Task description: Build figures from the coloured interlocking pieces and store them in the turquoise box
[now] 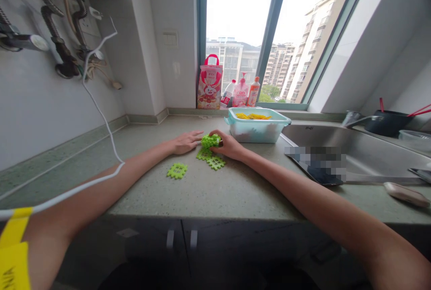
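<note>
Several green interlocking plastic tiles (177,171) with toothed edges and grid holes lie on the counter. My right hand (230,146) pinches a bunch of the green tiles (210,141), thumb and fingers closed round it. Under and in front of that bunch, more tiles (216,162) rest flat. My left hand (187,142) is laid out on the counter just left of the bunch, fingers stretched toward it. Whether its fingertips touch the tiles I cannot tell.
A light blue plastic basin (257,129) with yellow pieces inside stands behind my right hand. To the right are a steel sink (370,157), a dark phone-like slab (316,171) and a pinkish oblong object (406,193). A white cable (107,124) hangs across my left arm. Bottles (240,92) line the windowsill.
</note>
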`<state>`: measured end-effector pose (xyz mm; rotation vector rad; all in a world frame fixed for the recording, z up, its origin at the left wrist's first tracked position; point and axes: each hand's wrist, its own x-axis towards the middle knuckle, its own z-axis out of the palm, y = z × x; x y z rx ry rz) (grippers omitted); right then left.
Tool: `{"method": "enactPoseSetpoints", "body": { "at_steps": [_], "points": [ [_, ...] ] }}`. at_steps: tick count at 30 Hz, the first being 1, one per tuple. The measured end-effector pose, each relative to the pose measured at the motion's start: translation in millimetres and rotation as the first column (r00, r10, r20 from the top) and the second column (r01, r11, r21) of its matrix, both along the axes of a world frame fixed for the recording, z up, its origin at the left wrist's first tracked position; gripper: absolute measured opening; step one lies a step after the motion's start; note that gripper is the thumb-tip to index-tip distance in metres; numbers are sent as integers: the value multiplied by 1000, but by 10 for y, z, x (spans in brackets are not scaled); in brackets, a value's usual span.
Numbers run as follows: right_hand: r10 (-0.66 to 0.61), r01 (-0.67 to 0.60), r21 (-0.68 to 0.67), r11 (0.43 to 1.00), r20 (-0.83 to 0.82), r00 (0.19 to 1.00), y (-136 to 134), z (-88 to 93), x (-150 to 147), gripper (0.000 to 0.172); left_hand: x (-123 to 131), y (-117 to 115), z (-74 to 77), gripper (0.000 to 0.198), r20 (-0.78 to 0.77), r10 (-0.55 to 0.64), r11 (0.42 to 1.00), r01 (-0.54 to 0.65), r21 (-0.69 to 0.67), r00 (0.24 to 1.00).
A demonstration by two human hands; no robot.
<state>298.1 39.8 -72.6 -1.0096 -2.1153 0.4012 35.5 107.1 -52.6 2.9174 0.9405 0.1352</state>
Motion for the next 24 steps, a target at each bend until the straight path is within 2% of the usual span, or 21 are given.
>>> {"method": "enactPoseSetpoints", "body": {
  "at_steps": [3,5,9,14,19,24],
  "points": [
    [42,-42,-12,999,-15,999,22,-24,1,50,10,-11,16,60,-16,-9,1000,9,30,1000],
    [69,-70,-14,997,-39,997,38,-43,8,50,4,-57,29,68,-18,10,999,-9,36,1000],
    [69,-70,-30,997,-44,997,46,-52,22,50,-6,-143,61,93,-16,113,993,-112,32,994],
    [45,-44,-45,998,6,999,11,-11,21,50,-135,-135,125,104,-1,226,974,-226,-11,974],
    [-8,8,13,1000,28,1000,-37,-4,4,49,-359,-91,152,99,70,209,975,-202,-90,975],
    [1,-3,42,999,58,998,-85,19,-19,51,-422,-6,78,75,179,194,981,-192,-29,964]
  ]
}}
